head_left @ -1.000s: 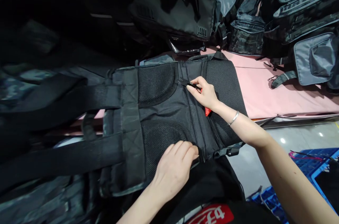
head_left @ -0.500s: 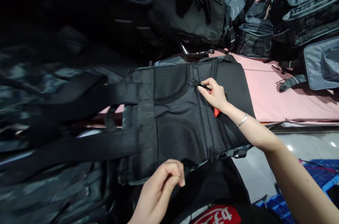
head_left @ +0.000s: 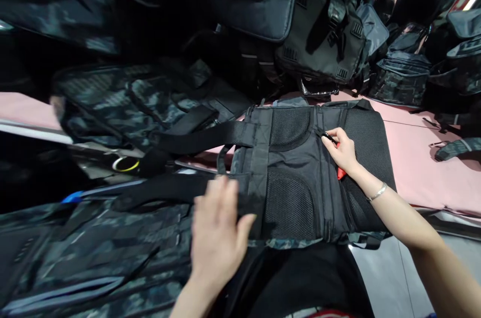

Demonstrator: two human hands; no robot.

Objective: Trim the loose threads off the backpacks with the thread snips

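A black backpack [head_left: 293,157] lies with its mesh-padded back panel up and its wide straps [head_left: 203,138] stretching left. My right hand [head_left: 342,150] is closed around a small tool [head_left: 341,173] with red handles and a dark tip, resting over the seam between the panel's padded parts. Fingers spread and somewhat blurred, my left hand [head_left: 220,233] is at the backpack's left edge, over the lower strap. Nothing shows in its grasp; whether the palm touches the fabric I cannot tell.
Camouflage bags [head_left: 143,102] lie at the left, with another [head_left: 93,258] nearer me. Dark bags [head_left: 323,37] are piled along the back. The pink table surface [head_left: 417,157] extends right, its front edge above a pale floor [head_left: 394,268].
My left hand has opened from a curled shape and moved up to the strap end. The view has swung left. My right hand still holds the tool at the same seam.
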